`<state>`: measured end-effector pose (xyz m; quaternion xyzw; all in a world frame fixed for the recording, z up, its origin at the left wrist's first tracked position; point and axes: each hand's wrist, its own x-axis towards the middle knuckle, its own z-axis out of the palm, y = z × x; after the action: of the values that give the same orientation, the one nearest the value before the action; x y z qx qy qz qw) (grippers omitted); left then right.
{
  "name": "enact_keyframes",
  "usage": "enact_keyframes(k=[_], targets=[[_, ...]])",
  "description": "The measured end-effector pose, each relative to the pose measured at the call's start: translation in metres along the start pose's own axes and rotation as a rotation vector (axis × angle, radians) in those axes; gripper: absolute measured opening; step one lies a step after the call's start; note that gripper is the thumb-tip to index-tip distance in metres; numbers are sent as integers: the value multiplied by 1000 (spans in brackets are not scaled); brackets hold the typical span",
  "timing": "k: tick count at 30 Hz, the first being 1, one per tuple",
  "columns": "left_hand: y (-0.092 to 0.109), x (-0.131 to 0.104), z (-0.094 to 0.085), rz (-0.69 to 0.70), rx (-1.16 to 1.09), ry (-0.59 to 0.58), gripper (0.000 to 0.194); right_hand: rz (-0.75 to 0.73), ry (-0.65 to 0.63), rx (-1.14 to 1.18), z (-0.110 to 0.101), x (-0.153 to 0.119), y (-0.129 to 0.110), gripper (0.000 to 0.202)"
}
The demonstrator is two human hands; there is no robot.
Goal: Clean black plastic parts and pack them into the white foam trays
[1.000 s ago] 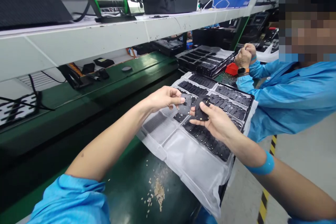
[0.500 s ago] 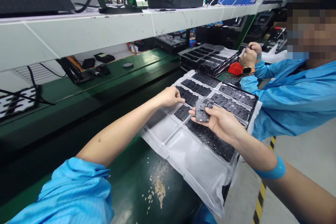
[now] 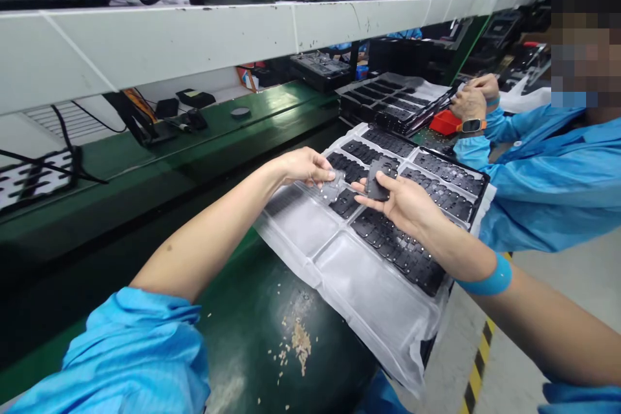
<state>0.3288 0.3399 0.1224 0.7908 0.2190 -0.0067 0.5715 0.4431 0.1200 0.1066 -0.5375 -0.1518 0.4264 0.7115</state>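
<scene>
Between the thumb and fingers of my left hand [image 3: 305, 167] is a thin, greyish, see-through-looking plate [image 3: 332, 187], blurred at its edges. My right hand [image 3: 402, 197], palm up, grips a dark flat plastic part [image 3: 381, 178] with its thumb on top; whether it is one piece or a small stack, I cannot tell. Both hands are over a compartment tray [image 3: 301, 210] lined with white film. Rows of similar black parts [image 3: 392, 246] lie overlapping in several compartments, while the two near-left ones show bare film.
Small pale chips [image 3: 301, 343] lie scattered on the green bench [image 3: 233, 310]. A white shelf [image 3: 194, 45] spans above. Beyond my tray stands another stack of trays [image 3: 388, 100]. At right a co-worker's hands [image 3: 473, 98] work beside a red bin [image 3: 444, 123].
My left hand now has the greyish plate at its fingertips, where none showed before. The right hand has tilted its dark part and raised it slightly. The camera view has shifted a little.
</scene>
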Motion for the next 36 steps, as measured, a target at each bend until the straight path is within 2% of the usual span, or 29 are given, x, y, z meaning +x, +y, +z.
enact_keyframes(k=[4,11,16,21,23,27,31,36], targets=[[-10,20,8,-39,112,-55,24,29,-18,38,-8,4,1,11],[-14,35,19,-6,213,-7,33,48,-57,57,-6,-2,3,16],[-3,15,21,74,188,85,31,34,-81,15,-5,-2,12,10],[13,-15,26,153,-22,7,26,7,-89,-9,10,5,17,7],[14,-18,22,143,-65,33,29,17,-84,-12,16,7,16,3],[4,-11,1,59,-74,56,34,8,-29,-25,15,11,11,14],[-12,0,-17,-9,12,33,38,14,-31,-114,7,11,7,13],[-18,0,-25,-46,154,56,35,2,-74,-215,4,11,3,15]])
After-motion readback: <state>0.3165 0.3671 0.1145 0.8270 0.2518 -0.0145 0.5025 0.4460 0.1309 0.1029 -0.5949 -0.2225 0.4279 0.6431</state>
